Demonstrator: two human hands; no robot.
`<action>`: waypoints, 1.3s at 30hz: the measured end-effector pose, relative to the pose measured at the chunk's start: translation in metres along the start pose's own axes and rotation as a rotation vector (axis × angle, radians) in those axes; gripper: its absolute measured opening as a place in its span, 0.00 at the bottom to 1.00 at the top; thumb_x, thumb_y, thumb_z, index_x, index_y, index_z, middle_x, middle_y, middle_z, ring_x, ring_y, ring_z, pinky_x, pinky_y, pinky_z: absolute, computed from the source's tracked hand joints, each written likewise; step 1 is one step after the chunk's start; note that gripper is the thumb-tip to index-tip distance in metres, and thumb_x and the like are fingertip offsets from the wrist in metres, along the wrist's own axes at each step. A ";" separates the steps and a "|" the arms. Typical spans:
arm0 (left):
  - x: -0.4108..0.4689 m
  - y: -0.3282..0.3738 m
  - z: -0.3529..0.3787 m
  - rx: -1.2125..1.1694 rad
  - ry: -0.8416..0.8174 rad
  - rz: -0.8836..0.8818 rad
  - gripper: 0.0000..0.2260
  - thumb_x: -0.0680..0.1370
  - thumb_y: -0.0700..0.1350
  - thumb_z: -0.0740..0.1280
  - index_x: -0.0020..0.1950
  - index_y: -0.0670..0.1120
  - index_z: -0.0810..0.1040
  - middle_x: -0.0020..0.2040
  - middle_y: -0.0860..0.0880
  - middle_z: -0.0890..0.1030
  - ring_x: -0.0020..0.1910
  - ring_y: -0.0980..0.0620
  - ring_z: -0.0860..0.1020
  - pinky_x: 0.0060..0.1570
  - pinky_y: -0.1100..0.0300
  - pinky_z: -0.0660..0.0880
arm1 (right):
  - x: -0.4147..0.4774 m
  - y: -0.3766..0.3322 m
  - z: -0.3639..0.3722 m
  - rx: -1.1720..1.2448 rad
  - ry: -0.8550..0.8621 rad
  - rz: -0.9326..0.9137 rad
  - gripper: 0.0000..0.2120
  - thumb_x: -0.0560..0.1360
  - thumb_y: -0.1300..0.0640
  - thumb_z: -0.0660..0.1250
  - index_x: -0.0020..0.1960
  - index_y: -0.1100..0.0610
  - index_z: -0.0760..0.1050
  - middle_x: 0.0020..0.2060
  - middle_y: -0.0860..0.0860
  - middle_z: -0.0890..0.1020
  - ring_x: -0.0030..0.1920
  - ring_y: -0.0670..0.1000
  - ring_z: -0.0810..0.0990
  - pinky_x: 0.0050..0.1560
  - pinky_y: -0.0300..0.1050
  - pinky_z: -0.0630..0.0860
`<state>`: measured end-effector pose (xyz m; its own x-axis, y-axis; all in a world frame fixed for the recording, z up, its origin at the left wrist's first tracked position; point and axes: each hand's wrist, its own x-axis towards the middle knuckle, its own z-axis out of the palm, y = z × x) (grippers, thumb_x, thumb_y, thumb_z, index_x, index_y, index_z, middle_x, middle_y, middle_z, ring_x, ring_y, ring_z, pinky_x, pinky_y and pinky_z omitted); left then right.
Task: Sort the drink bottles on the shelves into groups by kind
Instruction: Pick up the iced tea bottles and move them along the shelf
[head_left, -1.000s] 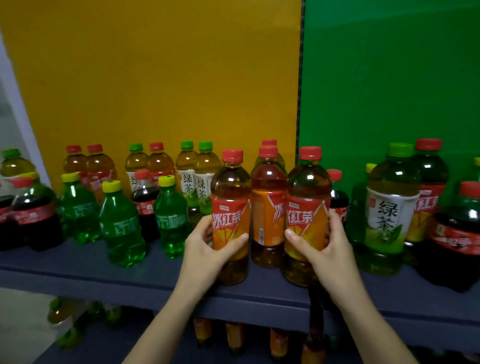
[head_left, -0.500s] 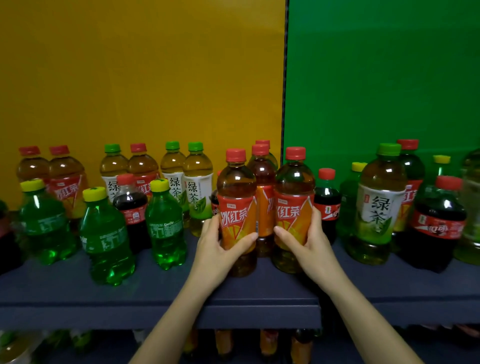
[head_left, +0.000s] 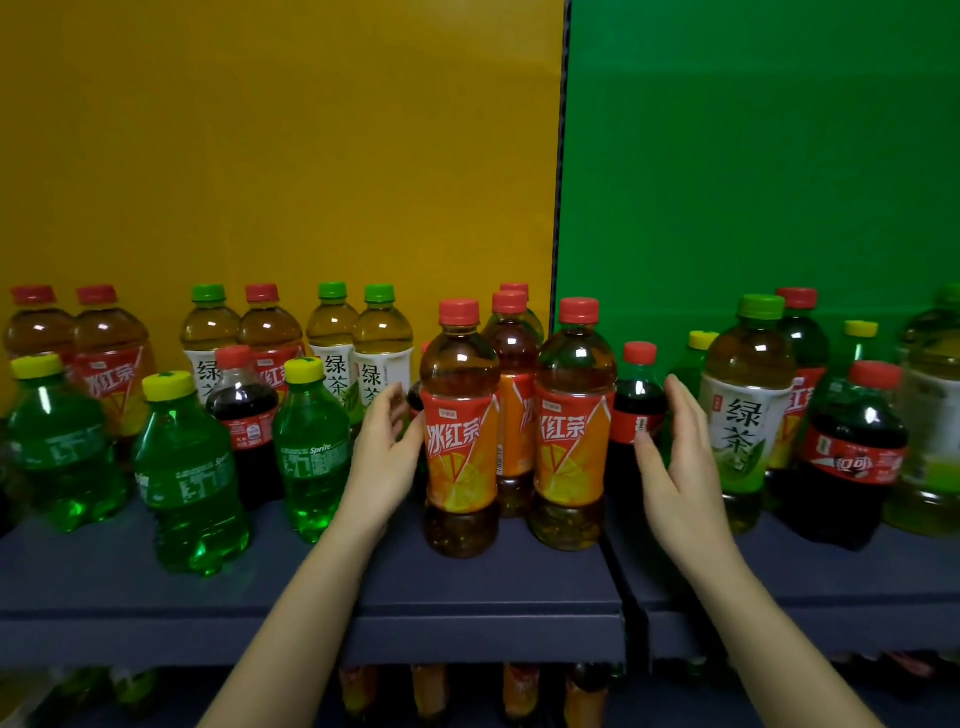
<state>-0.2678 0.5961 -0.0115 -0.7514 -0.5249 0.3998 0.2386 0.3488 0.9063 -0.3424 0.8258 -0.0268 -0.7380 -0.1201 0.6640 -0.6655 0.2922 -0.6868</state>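
On the shelf (head_left: 467, 587), three red teas (head_left: 460, 441) stand grouped mid-front. Both hands are open, holding nothing: left hand (head_left: 382, 457) just beside the group, right hand (head_left: 675, 467) apart, before a cola (head_left: 636, 405). Next, I judge, fetch the stray tea (head_left: 270, 332) between green teas (head_left: 332, 332); grip its waist, lift clear of caps.

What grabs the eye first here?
The open left hand and right hand flank a tight cluster of red-capped iced tea bottles at the front middle of the shelf. Behind them, the wall splits into a yellow panel on the left and a green panel on the right. Bright green Sprite bottles stand at the front left.
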 end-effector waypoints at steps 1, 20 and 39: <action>0.002 0.001 0.000 -0.040 -0.032 -0.037 0.23 0.79 0.43 0.62 0.73 0.46 0.61 0.69 0.46 0.70 0.67 0.51 0.69 0.64 0.50 0.70 | 0.003 0.002 0.001 -0.013 -0.017 0.010 0.27 0.80 0.59 0.57 0.75 0.55 0.51 0.74 0.47 0.56 0.69 0.37 0.53 0.67 0.30 0.50; -0.014 -0.010 0.001 -0.075 0.066 -0.015 0.24 0.74 0.40 0.69 0.68 0.46 0.65 0.58 0.51 0.75 0.55 0.55 0.75 0.55 0.58 0.70 | 0.012 0.021 0.008 -0.070 -0.025 0.145 0.40 0.72 0.57 0.71 0.75 0.58 0.51 0.70 0.56 0.65 0.69 0.55 0.66 0.68 0.56 0.65; -0.056 -0.007 0.001 0.202 0.541 0.074 0.31 0.63 0.51 0.78 0.63 0.44 0.74 0.54 0.46 0.80 0.51 0.50 0.77 0.54 0.55 0.75 | -0.015 0.003 -0.002 -0.091 0.044 0.149 0.39 0.70 0.54 0.72 0.74 0.55 0.54 0.67 0.55 0.70 0.66 0.55 0.70 0.66 0.56 0.67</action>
<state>-0.2276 0.6237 -0.0407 -0.3031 -0.7970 0.5224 0.1161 0.5132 0.8503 -0.3335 0.8303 -0.0384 -0.8208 -0.0282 0.5705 -0.5349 0.3885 -0.7503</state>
